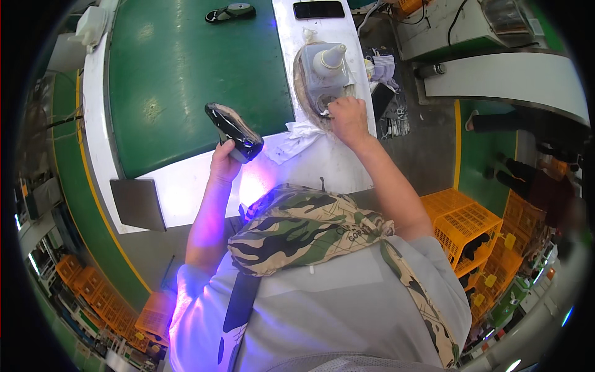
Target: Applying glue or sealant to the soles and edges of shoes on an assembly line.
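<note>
A glossy black shoe (234, 132) with a tan opening is held by its lower end in my left hand (224, 163), over the near edge of the work table. My right hand (348, 119) has its fingers pinched together over a small round cup (326, 101). A small white bit shows at the fingertips, too small to name. Just beyond that hand stands a translucent plastic bottle (330, 61) with a cone-shaped nozzle, on a worn round tray (300, 80). A crumpled white cloth (297, 140) lies between my hands.
A green conveyor belt (192, 74) runs away from me, carrying a dark shoe (230, 12) at its far end. A black phone (318, 9) rests on the white table. At left is a dark flat board (137, 204). Orange crates (465, 226) stand right; people move beyond.
</note>
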### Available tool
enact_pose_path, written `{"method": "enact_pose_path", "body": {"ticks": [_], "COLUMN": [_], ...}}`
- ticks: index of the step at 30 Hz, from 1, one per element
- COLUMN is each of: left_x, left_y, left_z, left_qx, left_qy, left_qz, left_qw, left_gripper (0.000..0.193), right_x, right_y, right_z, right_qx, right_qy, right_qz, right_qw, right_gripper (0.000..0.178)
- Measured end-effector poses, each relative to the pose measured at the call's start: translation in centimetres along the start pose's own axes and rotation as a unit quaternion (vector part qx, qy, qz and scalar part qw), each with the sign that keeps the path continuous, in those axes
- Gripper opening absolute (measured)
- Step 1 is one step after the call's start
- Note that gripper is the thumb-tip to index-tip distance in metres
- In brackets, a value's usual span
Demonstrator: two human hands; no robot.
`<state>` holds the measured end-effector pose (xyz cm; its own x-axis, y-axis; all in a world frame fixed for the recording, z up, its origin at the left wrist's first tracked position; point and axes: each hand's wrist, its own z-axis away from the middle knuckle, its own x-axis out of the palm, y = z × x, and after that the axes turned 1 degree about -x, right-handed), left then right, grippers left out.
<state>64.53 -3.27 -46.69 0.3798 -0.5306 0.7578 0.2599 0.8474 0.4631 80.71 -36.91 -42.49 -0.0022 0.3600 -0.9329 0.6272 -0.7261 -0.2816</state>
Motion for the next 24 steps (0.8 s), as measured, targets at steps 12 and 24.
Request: {"method": "enact_pose_path", "body": {"ticks": [12,24], "left_x": [9.1,15.1], "left_y": [4.4,2.6], "left_z": [5.3,6.3], "left_qx": [0.124,0.557], "left_qy": [-0.066,-0.065], "left_qz": [-0.13,-0.564], "left_qw": [0.982,0.607], "left_gripper": [0.066,0.07], "right_x": [-2.6,-9.9], "right_y": [1.9,-6.2], "right_z": [2.6,-1.4], "right_qx": [0.394,0.284], "right_qy": [-0.04,0.015], "right_qz": [-0.161,-0.71], "right_qw": [0.904,0.644], "right_gripper": [0.028,0.019]}}
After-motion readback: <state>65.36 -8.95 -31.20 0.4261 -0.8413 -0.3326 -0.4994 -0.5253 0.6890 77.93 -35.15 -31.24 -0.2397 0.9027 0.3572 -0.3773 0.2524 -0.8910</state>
